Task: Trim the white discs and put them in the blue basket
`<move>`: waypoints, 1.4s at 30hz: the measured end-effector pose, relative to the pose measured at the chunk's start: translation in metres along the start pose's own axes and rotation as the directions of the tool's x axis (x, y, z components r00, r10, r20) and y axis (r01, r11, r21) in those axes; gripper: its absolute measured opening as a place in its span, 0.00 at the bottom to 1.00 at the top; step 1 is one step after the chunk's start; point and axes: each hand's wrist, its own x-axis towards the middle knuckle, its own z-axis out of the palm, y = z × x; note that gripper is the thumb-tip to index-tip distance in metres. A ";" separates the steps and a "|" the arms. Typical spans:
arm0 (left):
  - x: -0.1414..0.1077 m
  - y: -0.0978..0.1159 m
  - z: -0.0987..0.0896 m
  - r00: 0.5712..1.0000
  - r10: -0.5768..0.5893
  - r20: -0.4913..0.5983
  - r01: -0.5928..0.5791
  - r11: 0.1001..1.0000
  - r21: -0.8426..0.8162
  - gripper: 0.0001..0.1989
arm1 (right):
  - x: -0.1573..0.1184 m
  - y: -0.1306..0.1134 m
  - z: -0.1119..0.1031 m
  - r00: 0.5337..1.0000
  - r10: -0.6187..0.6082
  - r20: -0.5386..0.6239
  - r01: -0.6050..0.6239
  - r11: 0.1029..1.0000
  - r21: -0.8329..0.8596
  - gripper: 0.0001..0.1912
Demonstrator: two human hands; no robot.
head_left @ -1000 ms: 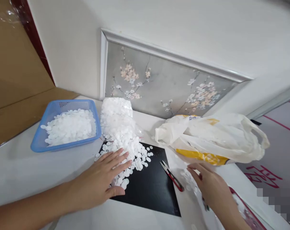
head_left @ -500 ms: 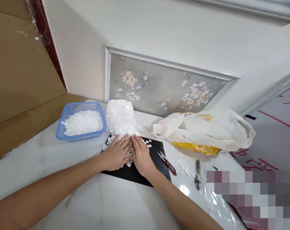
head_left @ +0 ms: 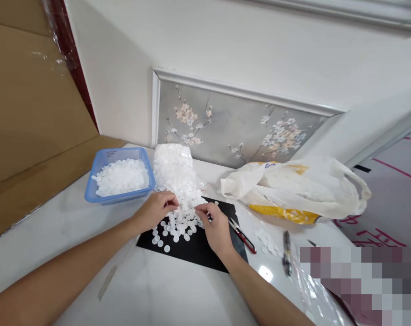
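Observation:
A heap of small white round discs (head_left: 183, 225) spills onto a black mat (head_left: 195, 253) from a clear plastic bag (head_left: 173, 163) packed with more of them. At the heap's left edge is my left hand (head_left: 155, 209), thumb and fingertips pressed together. My right hand (head_left: 217, 228) faces it from the right side, fingers closed in a similar pinch. Whatever lies between the fingertips of each hand is too small to make out; bag edge or discs cannot be told apart there.
Left of the bag stands a blue plastic basket (head_left: 90, 192) of white discs. Red-handled thread snips (head_left: 243, 236) lie at the mat's right edge. Further right are loose discs (head_left: 268, 242), a dark tool (head_left: 286, 253) and a white-yellow plastic bag (head_left: 293, 190). Cardboard (head_left: 39, 113) borders the left.
My hands have gone from lying flat together on the discs to pinching, apart, on either side. More discs are now spread over the mat toward me. The view has shifted slightly.

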 end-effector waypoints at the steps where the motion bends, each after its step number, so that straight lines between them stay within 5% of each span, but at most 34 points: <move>1: -0.001 0.001 -0.005 1.000 -0.021 0.007 0.021 1.000 0.003 0.08 | -0.003 -0.002 0.000 1.000 -0.015 0.027 0.014 1.000 0.006 0.11; 7: -0.023 0.006 -0.028 0.950 -0.101 0.295 0.095 0.995 0.033 0.08 | -0.017 -0.010 0.003 0.945 -0.177 0.274 0.178 0.984 0.023 0.08; 12: -0.043 0.010 -0.022 0.881 -0.105 0.461 0.097 0.994 0.042 0.12 | -0.017 -0.004 0.001 0.948 -0.161 0.276 0.161 0.987 0.026 0.06; 17: -0.043 0.008 -0.012 0.885 -0.163 0.435 0.146 0.987 0.074 0.11 | -0.018 -0.001 -0.004 0.957 -0.115 0.268 0.104 0.993 0.052 0.03; 23: -0.044 0.004 -0.030 0.852 -0.120 0.509 0.150 0.989 -0.018 0.12 | -0.019 -0.003 -0.006 0.961 -0.110 0.254 0.088 0.992 0.095 0.04; 27: -0.045 0.007 -0.030 0.875 -0.129 0.466 0.171 0.984 -0.050 0.04 | -0.018 -0.003 -0.006 0.967 -0.144 0.211 0.119 0.985 0.127 0.09; 36: -0.042 0.009 -0.017 0.916 -0.261 0.305 0.325 0.928 -0.181 0.07 | -0.021 -0.013 -0.007 0.979 -0.142 0.145 0.114 0.976 0.185 0.08; 38: -0.042 0.013 -0.011 0.915 -0.293 0.279 0.382 0.852 -0.358 0.07 | -0.025 -0.023 -0.004 0.977 -0.057 0.207 0.004 0.969 0.247 0.04; 42: -0.045 0.027 0.007 0.902 -0.313 0.297 0.429 0.584 -0.689 0.12 | -0.034 -0.041 0.009 0.898 0.165 0.409 -0.331 0.863 0.380 0.15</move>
